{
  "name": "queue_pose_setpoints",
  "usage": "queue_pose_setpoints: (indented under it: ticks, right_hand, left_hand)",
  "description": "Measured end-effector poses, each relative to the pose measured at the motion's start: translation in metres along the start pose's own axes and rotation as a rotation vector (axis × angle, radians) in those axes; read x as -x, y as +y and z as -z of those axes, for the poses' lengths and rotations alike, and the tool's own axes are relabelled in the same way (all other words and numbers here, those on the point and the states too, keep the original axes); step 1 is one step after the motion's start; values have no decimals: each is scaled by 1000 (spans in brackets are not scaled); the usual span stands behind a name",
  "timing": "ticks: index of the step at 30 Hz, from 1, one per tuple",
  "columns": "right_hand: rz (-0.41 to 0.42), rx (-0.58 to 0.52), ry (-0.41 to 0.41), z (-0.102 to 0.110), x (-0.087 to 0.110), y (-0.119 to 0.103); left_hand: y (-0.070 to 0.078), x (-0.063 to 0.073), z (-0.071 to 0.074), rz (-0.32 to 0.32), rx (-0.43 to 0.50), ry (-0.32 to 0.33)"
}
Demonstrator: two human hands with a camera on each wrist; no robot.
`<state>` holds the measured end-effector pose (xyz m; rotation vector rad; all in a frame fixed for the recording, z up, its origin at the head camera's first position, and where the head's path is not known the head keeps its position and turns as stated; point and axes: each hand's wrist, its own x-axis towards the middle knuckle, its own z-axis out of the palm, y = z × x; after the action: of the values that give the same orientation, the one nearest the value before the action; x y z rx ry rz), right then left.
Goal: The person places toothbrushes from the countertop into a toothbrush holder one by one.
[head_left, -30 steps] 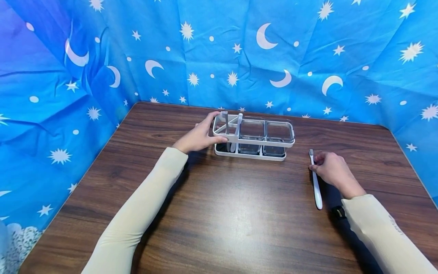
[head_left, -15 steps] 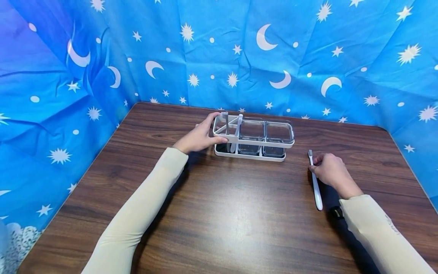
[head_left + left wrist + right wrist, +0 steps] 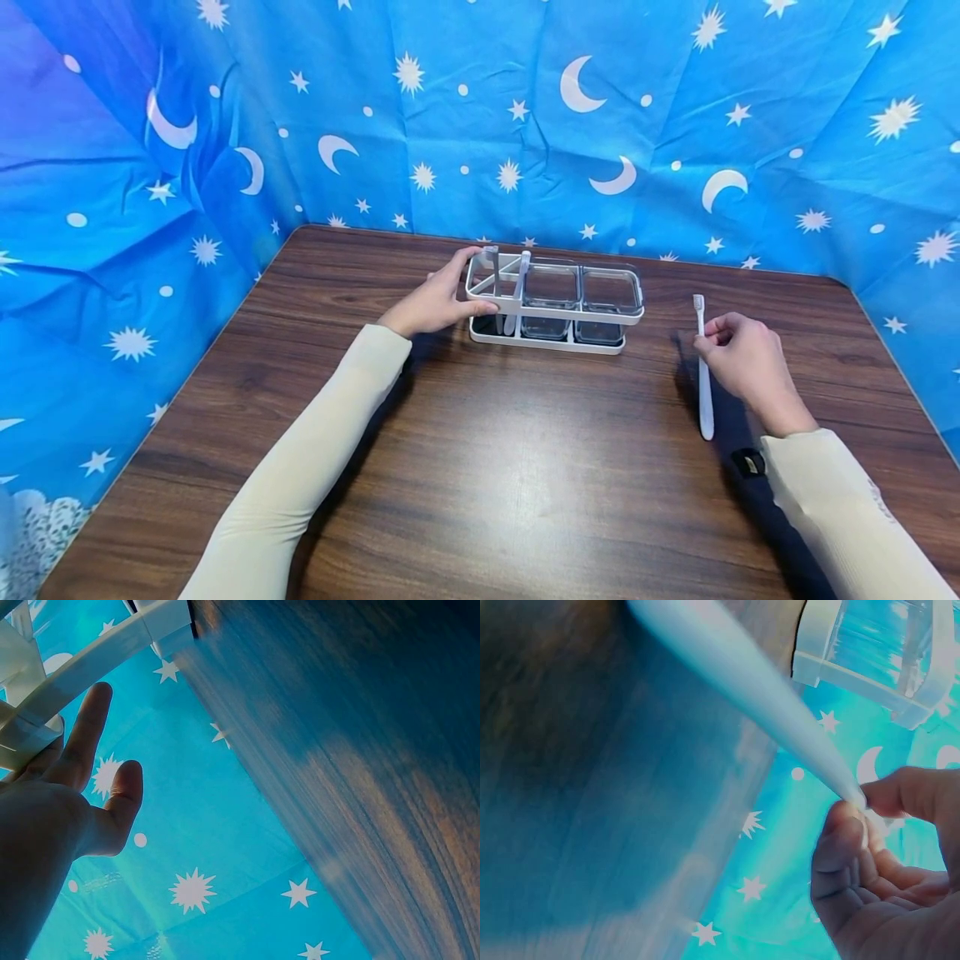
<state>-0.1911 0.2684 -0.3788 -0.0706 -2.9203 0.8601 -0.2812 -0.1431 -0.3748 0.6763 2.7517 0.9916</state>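
Observation:
In the head view a white two-tier toothbrush holder [image 3: 570,312] stands on the table's far side. My left hand [image 3: 435,302] grips its left end, thumb along the front rail and fingers at the back rim. A grey toothbrush [image 3: 497,279] and a white toothbrush [image 3: 522,271] lean upright in its left section. Two clear cups, a middle cup [image 3: 551,287] and a right cup [image 3: 611,292], fill the other sections. Over to the right, my right hand [image 3: 750,367] pinches another white toothbrush [image 3: 706,400] near its neck, bristle head pointing away and handle towards me.
The dark wooden table [image 3: 450,500] extends around both hands. Behind it hangs a blue cloth [image 3: 465,125] with moons and stars, close to the table's back edge. A black band [image 3: 748,462] shows under the right sleeve.
My right hand has lifted the toothbrush off the table and shifted it slightly right and away from me. The left hand and holder have stayed in place.

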Motion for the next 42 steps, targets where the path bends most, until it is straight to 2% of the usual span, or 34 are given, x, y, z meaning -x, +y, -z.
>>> queue_pose_setpoints:
  ticks: [4, 17, 22, 28, 32, 42]
  right_hand:
    - [33, -22, 72, 2, 1, -2]
    - [62, -58, 173, 5, 5, -7]
    - [79, -69, 269, 6, 6, -11]
    - [176, -177, 420, 8, 6, -16]
    - [233, -249, 481, 10, 6, -22]
    - [359, -441, 527, 9, 6, -37]
  left_hand:
    - [-3, 0, -1, -5, 4, 2]
    - [-4, -1, -2, -12, 7, 13]
    - [-2, -1, -1, -20, 6, 20]
    - [-1, 0, 0, -14, 0, 13]
    - [-1, 0, 0, -13, -1, 11]
    - [-1, 2, -2, -20, -3, 20]
